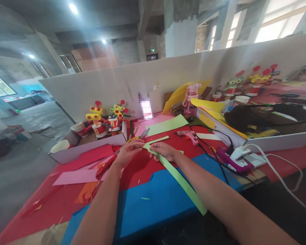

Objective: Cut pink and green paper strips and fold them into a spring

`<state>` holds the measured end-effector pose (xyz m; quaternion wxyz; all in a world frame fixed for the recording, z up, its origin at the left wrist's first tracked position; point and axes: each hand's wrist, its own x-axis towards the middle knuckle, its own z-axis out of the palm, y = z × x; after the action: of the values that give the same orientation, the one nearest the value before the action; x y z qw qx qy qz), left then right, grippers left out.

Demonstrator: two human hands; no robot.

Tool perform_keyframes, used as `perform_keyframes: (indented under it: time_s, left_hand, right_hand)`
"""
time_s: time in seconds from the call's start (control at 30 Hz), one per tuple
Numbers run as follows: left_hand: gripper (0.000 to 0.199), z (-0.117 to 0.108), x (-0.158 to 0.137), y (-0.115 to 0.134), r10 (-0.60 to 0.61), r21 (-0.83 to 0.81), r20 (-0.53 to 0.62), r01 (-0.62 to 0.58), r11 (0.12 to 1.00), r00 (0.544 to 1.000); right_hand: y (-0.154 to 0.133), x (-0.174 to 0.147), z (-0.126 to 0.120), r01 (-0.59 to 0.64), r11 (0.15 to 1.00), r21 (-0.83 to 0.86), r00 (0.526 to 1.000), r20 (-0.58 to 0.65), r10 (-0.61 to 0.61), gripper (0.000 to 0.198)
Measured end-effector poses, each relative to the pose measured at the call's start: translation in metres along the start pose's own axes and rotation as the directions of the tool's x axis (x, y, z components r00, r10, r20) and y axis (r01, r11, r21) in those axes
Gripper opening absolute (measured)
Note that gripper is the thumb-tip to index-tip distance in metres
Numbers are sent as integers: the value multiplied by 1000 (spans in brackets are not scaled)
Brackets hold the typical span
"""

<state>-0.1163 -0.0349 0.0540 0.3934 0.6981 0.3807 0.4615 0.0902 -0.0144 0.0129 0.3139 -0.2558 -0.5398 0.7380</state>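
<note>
A long light-green paper strip (pixel 180 178) runs from between my hands down toward the table's front edge, passing under my right forearm. My right hand (pixel 163 151) is closed on it near its upper end. My left hand (pixel 129 152) pinches at that same end, fingertips close to those of the right. From there a narrower green piece (pixel 160 139) sticks out to the right. Just beyond my left hand are scissors (pixel 144 133) with yellow handles, blades pointing away; the hand partly hides them. A wider green paper sheet (pixel 169 125) lies farther back.
A pink glue gun (pixel 190 136) and a purple power strip (pixel 233 160) with cables lie right. Cup figures (pixel 100 129) stand in a box (pixel 89 148) at left. Blue sheet (pixel 148 200), pink paper (pixel 75 177) and red covering spread below. A white partition (pixel 112 86) stands behind.
</note>
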Motion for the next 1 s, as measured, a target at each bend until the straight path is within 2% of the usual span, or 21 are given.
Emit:
perform_keyframes:
  time_s: [0.07,0.17,0.47,0.53,0.63,0.7,0.73,0.77,0.8,0.83,0.87,0.9,0.93,1.0]
  left_hand:
    - [20,0,-1,0,32,8,71,-33,999,997]
    - [19,3,-1,-2,18,32,133,-23,999,991]
    - [23,5,-3,0,-45,64,203,32,997,978]
    - [22,5,-2,-4,-54,82,157,42,996,986]
    - [20,0,0,-12,-65,71,-50,68,995,997]
    - [22,-6,2,-18,-66,37,-206,75,997,976]
    - [22,-9,3,-22,-62,36,-253,73,997,965]
    - [22,-11,3,-25,-54,47,-282,70,996,958]
    - [21,-12,4,-28,-44,68,-290,66,995,956]
    - [21,-12,5,-30,-31,96,-288,61,994,957]
    - [20,-10,6,-31,-17,126,-275,53,991,961]
    - [19,-7,6,-32,-3,155,-255,44,987,967]
    - [18,-4,7,-32,15,186,-236,30,982,972]
    - [14,4,7,-30,46,244,-192,2,970,980]
  right_hand:
    - [0,-2,3,0,1000,-20,1000,25,0,29]
    - [-1,-5,7,3,999,-44,999,41,-1,29]
    - [-1,-7,14,-5,1000,10,996,88,4,28]
    - [-1,-8,15,0,1000,-9,997,81,1,30]
    - [-14,-16,5,-42,992,-120,994,98,54,36]
    - [-36,-26,-8,-111,941,-320,984,100,150,37]
    - [-49,-31,-14,-131,876,-464,983,53,176,33]
    - [-62,-36,-20,-142,775,-615,989,-62,131,29]
    - [-73,-39,-23,-153,646,-748,978,-209,-11,27]
    - [-81,-40,-24,-163,518,-840,925,-313,-216,28]
    - [-85,-39,-21,-155,423,-893,859,-333,-388,30]
    - [-85,-35,-16,-82,364,-928,820,-270,-505,29]
    - [-80,-29,-8,24,344,-939,794,-191,-577,26]
    - [-60,-13,9,221,380,-898,779,-72,-623,23]
